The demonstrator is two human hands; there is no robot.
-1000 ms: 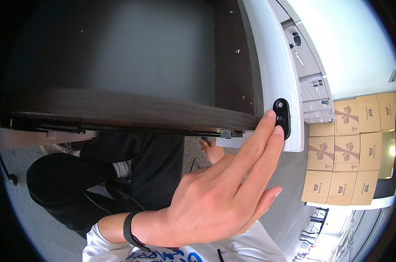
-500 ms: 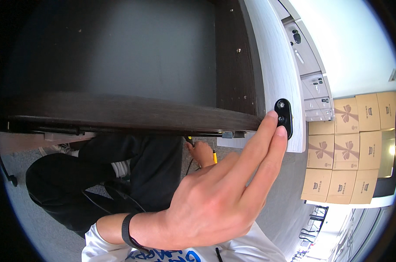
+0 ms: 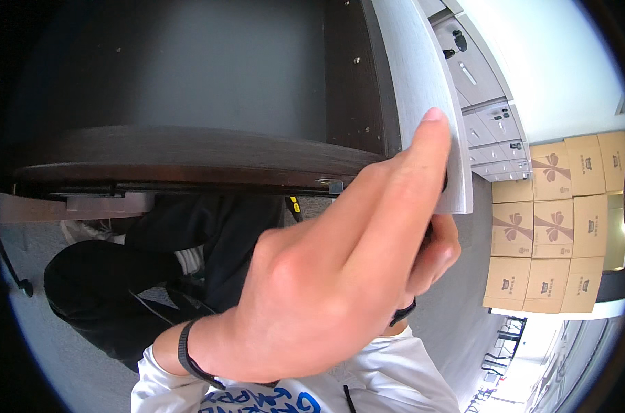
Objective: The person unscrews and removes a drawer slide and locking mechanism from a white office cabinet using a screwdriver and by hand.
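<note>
My left hand (image 3: 326, 282), with a black wristband, reaches across to the end of a pale wood-grain drawer front (image 3: 422, 76). Its fingers are pressed together over a black oval plate, of which only a dark edge (image 3: 445, 180) shows; its thumb is hidden. Beneath the panel's lower end my right hand (image 3: 442, 253) is curled, mostly behind the left. Something dark is between its fingers, too hidden to name. The drawer front joins a dark-brown drawer box (image 3: 209, 155) with a grey bottom. Screw heads show on the box's inner side.
A yellow-and-black tool handle (image 3: 294, 208) is below the drawer, beside my black-trousered legs (image 3: 154, 275). Grey drawer cabinets (image 3: 471, 69) with keys in their locks line the far right. Stacked cardboard boxes (image 3: 543, 227) stand by the wall.
My left hand has slid further up the panel, covering the black plate. My right hand has come from beneath the drawer to the panel's lower end. The view has shifted slightly.
</note>
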